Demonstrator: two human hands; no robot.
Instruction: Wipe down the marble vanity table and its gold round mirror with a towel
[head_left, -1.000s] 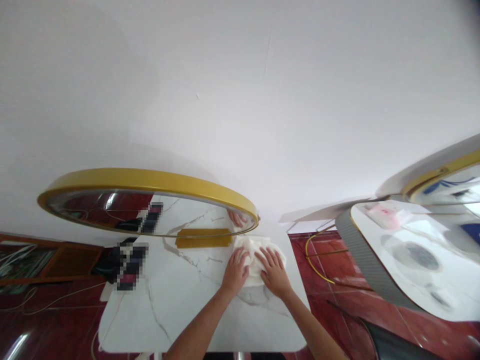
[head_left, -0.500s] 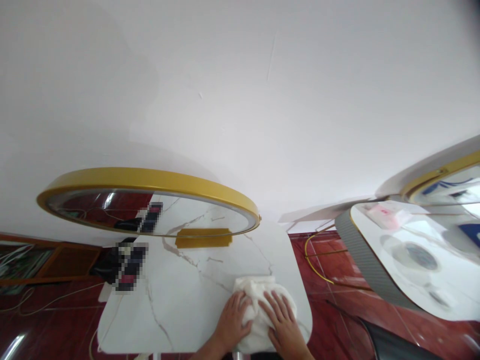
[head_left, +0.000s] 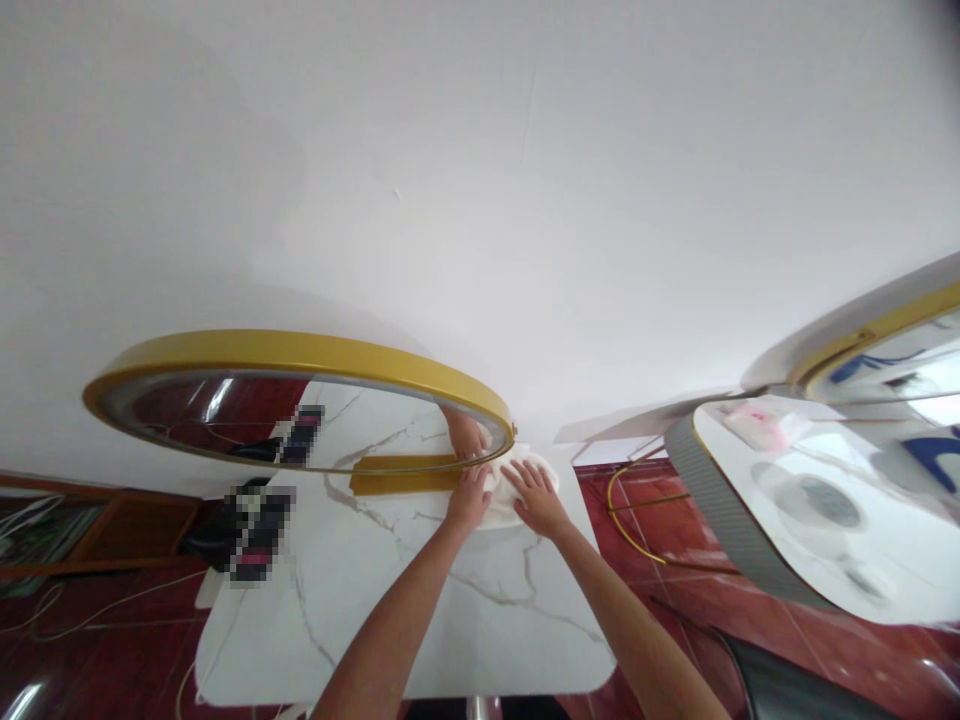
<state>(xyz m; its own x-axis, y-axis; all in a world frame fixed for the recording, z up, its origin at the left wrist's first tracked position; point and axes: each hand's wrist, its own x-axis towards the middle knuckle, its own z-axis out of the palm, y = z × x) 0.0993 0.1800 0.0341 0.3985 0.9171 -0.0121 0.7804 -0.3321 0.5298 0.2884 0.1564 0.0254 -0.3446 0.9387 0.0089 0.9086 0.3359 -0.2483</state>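
Observation:
A white cloth [head_left: 517, 482] lies bunched on the white marble table [head_left: 360, 610], at its far right, just under the gold-framed oval mirror [head_left: 300, 400]. My left hand [head_left: 468, 498] presses flat on the cloth's left part, next to the mirror's gold base [head_left: 401, 476]. On the cloth's right part rests my right hand [head_left: 534, 497], fingers spread. Both arms are stretched far forward. The mirror shows a reflection of a hand near its right end.
A second white table [head_left: 817, 510] with a gold-rimmed mirror, a pink packet [head_left: 761, 426] and a round grey object stands at the right. Red tiled floor, a yellow hoop-shaped wire [head_left: 630, 520] and cables surround the tables. A white wall fills the back.
Half a second ago both hands and the cloth were at the table's near right edge; they have slid away from me to the far right, up against the mirror.

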